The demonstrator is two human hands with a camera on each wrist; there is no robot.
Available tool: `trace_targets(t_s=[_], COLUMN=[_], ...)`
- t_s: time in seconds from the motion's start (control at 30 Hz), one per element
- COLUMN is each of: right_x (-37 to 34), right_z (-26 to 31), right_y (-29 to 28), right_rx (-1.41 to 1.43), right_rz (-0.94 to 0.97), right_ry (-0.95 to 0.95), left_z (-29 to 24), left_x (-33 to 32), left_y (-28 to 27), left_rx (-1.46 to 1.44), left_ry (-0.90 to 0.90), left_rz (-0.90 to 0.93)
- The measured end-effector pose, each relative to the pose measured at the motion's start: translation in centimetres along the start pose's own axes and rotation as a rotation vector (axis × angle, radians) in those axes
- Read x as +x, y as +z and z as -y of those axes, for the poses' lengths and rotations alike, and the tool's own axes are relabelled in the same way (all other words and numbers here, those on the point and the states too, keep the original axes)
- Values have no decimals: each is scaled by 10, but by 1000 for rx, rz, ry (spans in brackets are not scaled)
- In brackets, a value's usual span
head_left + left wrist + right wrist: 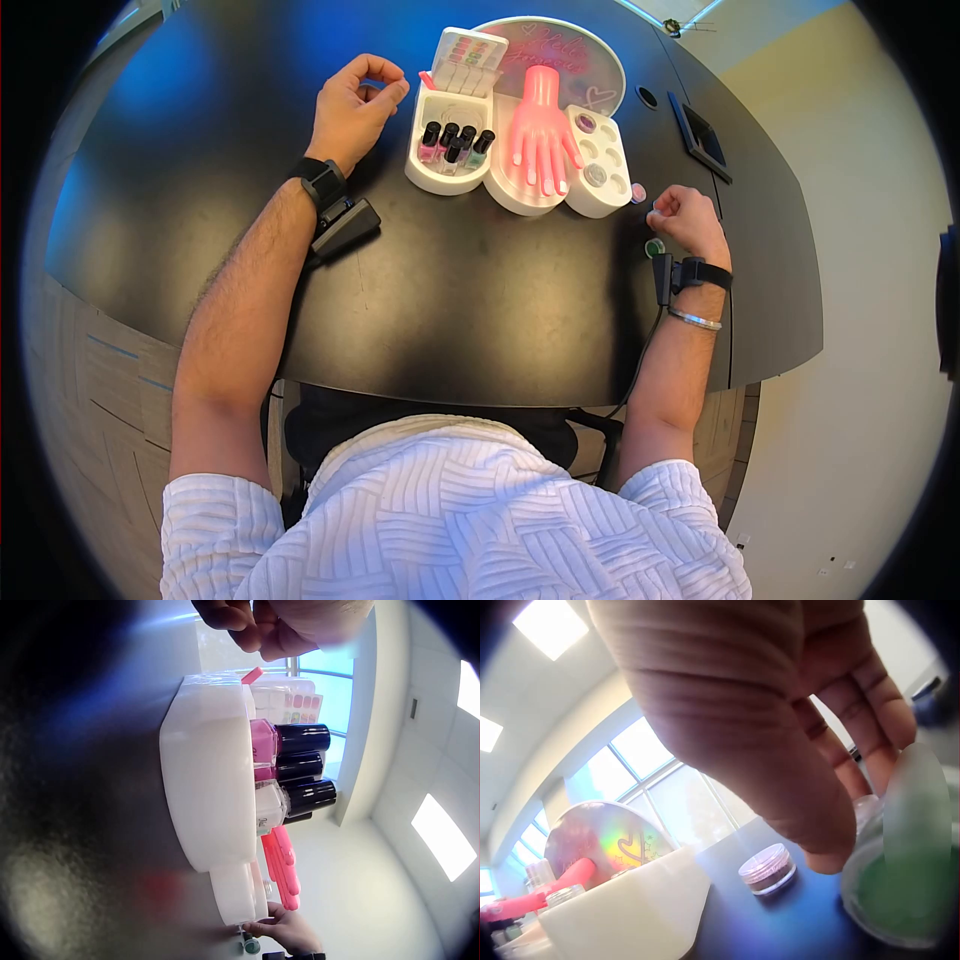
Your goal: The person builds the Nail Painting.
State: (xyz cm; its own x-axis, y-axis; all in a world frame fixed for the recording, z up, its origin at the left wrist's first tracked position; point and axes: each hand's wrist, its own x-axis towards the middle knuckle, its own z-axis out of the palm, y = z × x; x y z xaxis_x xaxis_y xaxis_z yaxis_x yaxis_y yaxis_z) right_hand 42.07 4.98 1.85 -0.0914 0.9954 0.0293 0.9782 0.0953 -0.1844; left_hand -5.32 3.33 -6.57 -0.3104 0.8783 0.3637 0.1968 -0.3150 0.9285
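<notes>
My left hand hovers at the left end of a white manicure set, fingers loosely curled and nothing visible in them. In that end stand several nail polish bottles with black caps. A pink model hand lies in the middle of the set. Right of the set, my right hand pinches a small clear jar, mostly hidden behind the thumb. A green jar sits just below that hand, and a pink glitter jar rests beside the set.
Behind the model hand rises a round sign with pink lettering. A lid with colored stickers stands raised at the set's left. The right holder has round wells, some with jars. A black tray lies at the table's right.
</notes>
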Motion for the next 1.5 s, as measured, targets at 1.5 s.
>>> trace_targets(t_s=[1.5], right_x=[-17], right_z=[23], right_y=[-15], right_rx=[-3], right_rz=[178], right_ry=[62], left_z=[-4], left_x=[-2], left_y=[0], left_rx=[36], left_ry=[6], left_rz=[31])
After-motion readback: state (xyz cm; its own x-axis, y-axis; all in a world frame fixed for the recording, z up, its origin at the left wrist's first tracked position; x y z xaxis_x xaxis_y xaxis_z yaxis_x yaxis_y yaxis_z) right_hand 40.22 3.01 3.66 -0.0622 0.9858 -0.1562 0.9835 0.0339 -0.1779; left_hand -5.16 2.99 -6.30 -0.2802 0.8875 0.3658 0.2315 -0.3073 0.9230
